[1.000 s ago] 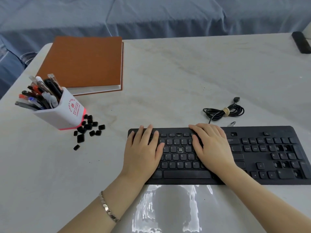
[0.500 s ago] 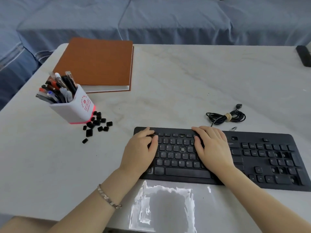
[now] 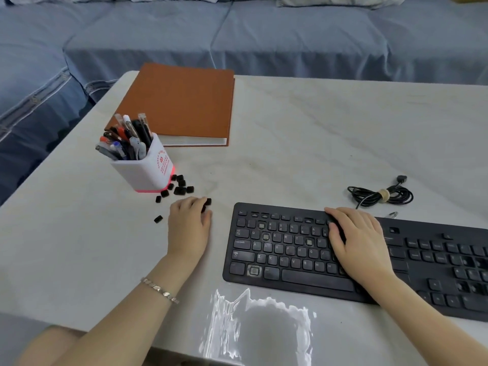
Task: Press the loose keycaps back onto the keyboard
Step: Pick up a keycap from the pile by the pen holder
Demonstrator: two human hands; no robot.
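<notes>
You have before you:
- keyboard (image 3: 290, 260), black, pale legends
- keycaps (image 3: 181, 190), black
- pen holder (image 3: 148, 170), white, red lettering, red-pink base
- book (image 3: 179, 101), rust-brown cover, white page edges
- table (image 3: 317, 141), pale grey, faint marble veining
- cable (image 3: 396, 199), black, with a tan tie (image 3: 383, 194)
- your bracelet (image 3: 159, 289), silver
- sofa (image 3: 264, 35), blue

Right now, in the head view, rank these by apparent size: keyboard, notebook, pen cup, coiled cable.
1. keyboard, nearest the camera and cut off at the right edge
2. notebook
3. pen cup
4. cable, clearly smallest
</notes>
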